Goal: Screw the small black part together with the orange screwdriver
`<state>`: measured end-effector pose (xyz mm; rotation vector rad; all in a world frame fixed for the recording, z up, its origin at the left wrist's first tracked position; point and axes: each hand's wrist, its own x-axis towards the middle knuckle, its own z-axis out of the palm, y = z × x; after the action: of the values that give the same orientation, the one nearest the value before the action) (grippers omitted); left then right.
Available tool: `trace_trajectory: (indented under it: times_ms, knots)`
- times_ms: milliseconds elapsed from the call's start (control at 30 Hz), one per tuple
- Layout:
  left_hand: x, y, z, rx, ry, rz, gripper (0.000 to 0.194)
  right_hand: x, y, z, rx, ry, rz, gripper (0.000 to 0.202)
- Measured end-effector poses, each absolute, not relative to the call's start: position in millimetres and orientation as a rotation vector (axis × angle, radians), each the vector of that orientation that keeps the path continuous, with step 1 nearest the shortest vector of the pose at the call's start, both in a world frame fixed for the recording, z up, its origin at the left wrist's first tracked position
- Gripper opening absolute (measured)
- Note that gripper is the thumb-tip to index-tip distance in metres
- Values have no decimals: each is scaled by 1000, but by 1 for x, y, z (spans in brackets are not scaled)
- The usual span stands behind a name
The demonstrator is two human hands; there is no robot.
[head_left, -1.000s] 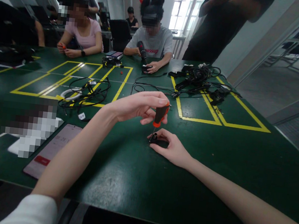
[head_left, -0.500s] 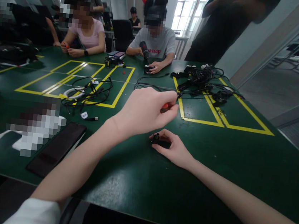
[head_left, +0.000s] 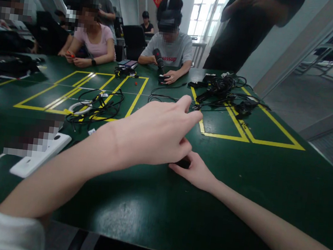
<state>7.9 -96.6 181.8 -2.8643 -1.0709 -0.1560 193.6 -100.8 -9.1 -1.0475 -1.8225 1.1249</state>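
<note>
Since a moment ago, the left hand has dropped over the small black part, hiding the screwdriver; its grip cannot be told. Right hand pins the part against the desk. Steady downward pressure would likely serve best.

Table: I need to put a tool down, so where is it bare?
Bare green table lies right of the right hand, and along the near edge. Crowded: cable tangle left, cable pile far right.
</note>
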Motion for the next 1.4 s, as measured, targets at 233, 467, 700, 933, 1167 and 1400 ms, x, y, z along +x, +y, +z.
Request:
trace_trajectory:
  times_ms: [233, 467, 700, 933, 1167, 1400]
  knots:
    - [8, -75, 183, -3094, -704, -126, 29, 195, -105, -4, -1061, -1817, 1148, 14]
    - [10, -78, 181, -3182, -579, -199, 21, 197, -110, 0, -1051, -1797, 1112, 11]
    - [5, -80, 180, -3190, -605, -266, 23, 198, -114, 4, -1061, -1777, 1140, 11]
    - [14, -81, 176, -3136, -536, -277, 15, 198, -112, 4, -1050, -1789, 1220, 16]
    - [26, -78, 183, -3038, -709, 7, 37, 195, -105, -10, -1081, -1823, 1136, 11]
    - [39, -84, 167, -2800, -1137, -138, 39, 190, -98, -15, -1046, -1818, 1143, 13]
